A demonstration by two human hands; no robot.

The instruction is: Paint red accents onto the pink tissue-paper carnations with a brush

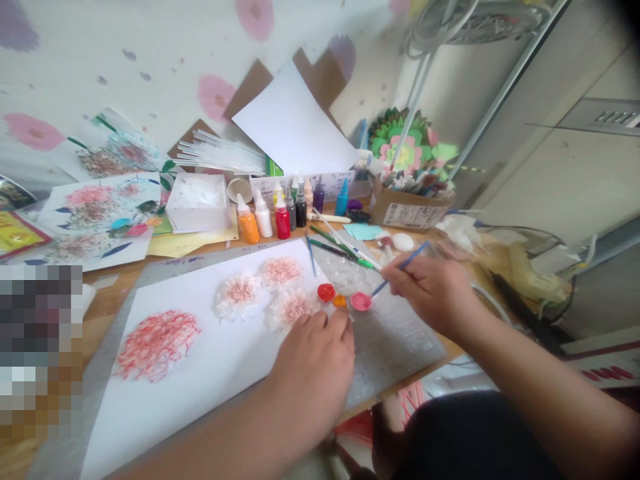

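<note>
My right hand (433, 287) pinches a blue paintbrush (400, 268), its tip down at the pink paint (361, 301) in a clear plastic palette (345, 270). Red paint (327, 291) and orange paint (340, 301) sit in neighbouring wells. My left hand (317, 357) rests over the paper's right edge, fingers bent and closed on the palette's near edge; the fingertips are partly hidden. On the white paper (215, 360) lie a large red-streaked ruffled flower (157, 345) and three smaller flowers, pale with pinkish-red colour, such as the left one (237, 293).
Squeeze paint bottles (283, 220) stand behind the paper. Green-handled brushes (345, 250) lie beyond the palette. A white box (197, 200), a cardboard box of tools (410, 203) and finished flower pictures (100, 213) line the back. A glue gun (533, 273) lies at right.
</note>
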